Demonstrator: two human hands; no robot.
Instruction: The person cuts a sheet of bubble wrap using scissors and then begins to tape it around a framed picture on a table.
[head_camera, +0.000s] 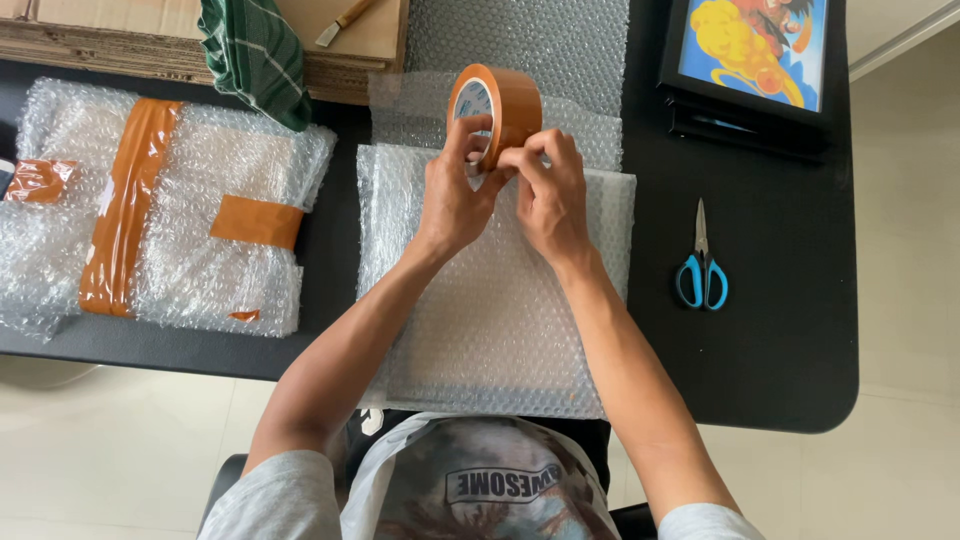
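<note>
Tape roll (497, 108), brown, pinched upright between your left hand (452, 195) and right hand (550, 190) grip, fingertips picking its edge above the bubble-wrapped parcel (495, 320) on the tabletop (780, 340); risk: loosened end may tear or re-stick.

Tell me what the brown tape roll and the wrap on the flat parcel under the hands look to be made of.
Brown tape roll: glossy plastic-looking packing tape, judging by its sheen; the pale inner core looks like cardboard, not certain. Clear wrap on the flat parcel: bubble wrap, a translucent plastic film, shown by its regular grid of small bubbles.
</note>
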